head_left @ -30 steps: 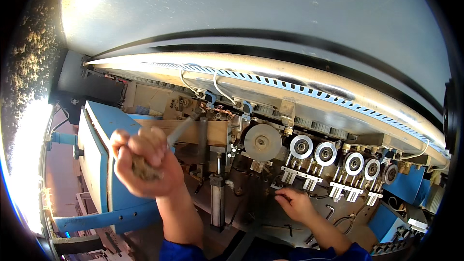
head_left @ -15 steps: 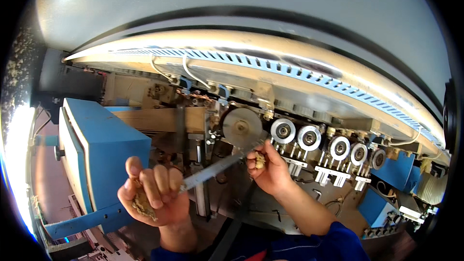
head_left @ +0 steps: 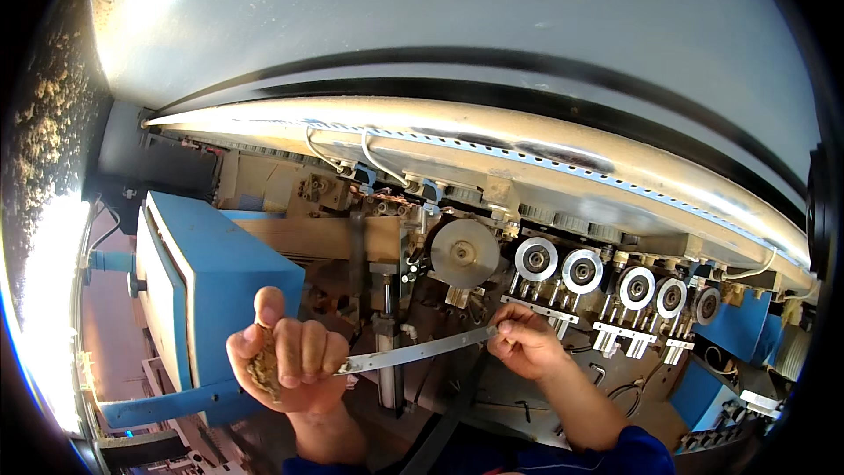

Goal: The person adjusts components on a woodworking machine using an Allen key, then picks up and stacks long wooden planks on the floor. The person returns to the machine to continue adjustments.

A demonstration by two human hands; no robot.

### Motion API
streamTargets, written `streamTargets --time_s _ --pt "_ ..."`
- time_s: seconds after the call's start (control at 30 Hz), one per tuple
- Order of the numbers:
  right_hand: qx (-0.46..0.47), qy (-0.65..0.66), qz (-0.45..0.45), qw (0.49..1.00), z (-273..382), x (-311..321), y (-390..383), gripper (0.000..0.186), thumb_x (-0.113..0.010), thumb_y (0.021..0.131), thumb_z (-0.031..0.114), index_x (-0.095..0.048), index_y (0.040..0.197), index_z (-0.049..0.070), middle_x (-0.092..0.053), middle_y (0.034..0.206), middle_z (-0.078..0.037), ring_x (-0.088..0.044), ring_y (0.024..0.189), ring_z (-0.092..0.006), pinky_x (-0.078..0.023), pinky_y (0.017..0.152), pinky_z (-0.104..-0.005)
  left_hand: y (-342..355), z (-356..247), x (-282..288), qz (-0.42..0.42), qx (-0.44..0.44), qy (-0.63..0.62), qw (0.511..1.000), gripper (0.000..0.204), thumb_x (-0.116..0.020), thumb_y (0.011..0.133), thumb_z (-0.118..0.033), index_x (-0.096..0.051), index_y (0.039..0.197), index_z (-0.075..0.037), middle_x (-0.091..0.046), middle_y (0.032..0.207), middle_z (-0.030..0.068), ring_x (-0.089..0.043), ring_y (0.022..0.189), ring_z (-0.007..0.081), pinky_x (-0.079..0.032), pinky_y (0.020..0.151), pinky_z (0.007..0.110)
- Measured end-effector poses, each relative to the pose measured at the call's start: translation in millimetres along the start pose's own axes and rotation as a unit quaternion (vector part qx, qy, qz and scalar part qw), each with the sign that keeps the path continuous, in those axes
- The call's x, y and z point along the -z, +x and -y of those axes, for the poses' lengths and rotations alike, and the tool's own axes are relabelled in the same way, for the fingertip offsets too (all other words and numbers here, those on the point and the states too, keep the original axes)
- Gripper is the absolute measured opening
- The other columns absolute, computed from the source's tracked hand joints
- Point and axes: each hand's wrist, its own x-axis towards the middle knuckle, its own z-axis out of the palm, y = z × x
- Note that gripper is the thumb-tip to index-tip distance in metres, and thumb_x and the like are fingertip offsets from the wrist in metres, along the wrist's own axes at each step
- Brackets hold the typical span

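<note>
A thin, light grey metal strip (head_left: 415, 353) with small dark spots or holes along it stretches between my hands, rising slightly to the right. My left hand (head_left: 294, 361) is closed round its left end, thumb raised. A crumpled brownish clump, perhaps a rag (head_left: 263, 368), is tucked in that palm. At the strip's right end, the fingers of my right hand (head_left: 526, 341) pinch the tip. Whatever else might be in the right palm is hidden. Both hands are in front of an opened machine, below a large grey disc (head_left: 464, 252).
Several metal-rimmed rollers (head_left: 582, 271) line the machine to the right of the disc. At left stands a blue housing (head_left: 230, 273). A long beige beam (head_left: 492, 127) runs overhead. A black strap-like band (head_left: 447, 427) hangs near my body, and hex keys (head_left: 599, 375) lie lower right.
My right hand has moved down and right to the strip's end, and the strip lies flatter. The yellowish clump seen in that hand earlier is out of sight. The view has shifted slightly.
</note>
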Motion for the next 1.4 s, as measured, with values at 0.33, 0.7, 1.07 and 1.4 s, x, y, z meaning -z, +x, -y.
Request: streamTargets --time_s 0.33,0.7,1.07,1.4 --pt "-0.004 -0.039 0.060 0.997 -11 12 -29 0.014 -0.073 0.096 0.008 -0.067 0.105 0.000 -0.064 0.078 -0.011 -0.057 0.064 -0.0183 -0.044 0.056 -0.0325 22 -14 -27 0.007 0.073 0.048 0.996 0.023 -0.035 0.100 -0.024 -0.044 0.112 -0.006 -0.042 0.048 0.0016 -0.035 0.047 0.0147 -0.032 0.052 0.032" --pt "-0.113 -0.355 -0.153 0.915 -14 58 -74 0.017 -0.067 0.102 0.017 -0.068 0.101 0.001 -0.068 0.082 -0.005 -0.065 0.070 -0.0125 -0.054 0.061 -0.0275 147 15 39 -0.028 -0.188 0.201 0.961 0.017 -0.045 0.097 -0.019 -0.057 0.099 -0.007 -0.043 0.054 0.0007 -0.039 0.050 0.0137 -0.035 0.050 0.032" --pt "-0.128 -0.423 -0.176 0.880 -29 65 -81 0.016 -0.069 0.102 0.020 -0.070 0.103 0.004 -0.069 0.082 -0.002 -0.065 0.071 -0.0087 -0.054 0.060 -0.0242 183 61 30 -0.204 -0.194 0.333 0.900 0.008 -0.052 0.095 -0.011 -0.054 0.089 -0.005 -0.046 0.058 0.0055 -0.042 0.048 0.0156 -0.038 0.050 0.033" --pt "-0.083 -0.423 -0.193 0.881 -17 51 -92 0.014 -0.069 0.102 0.019 -0.069 0.100 0.005 -0.068 0.081 -0.001 -0.064 0.070 -0.0078 -0.053 0.058 -0.0238 166 88 39 -0.207 -0.193 0.438 0.853 0.016 -0.044 0.096 -0.012 -0.057 0.089 -0.005 -0.050 0.060 0.0039 -0.046 0.053 0.0146 -0.038 0.052 0.029"
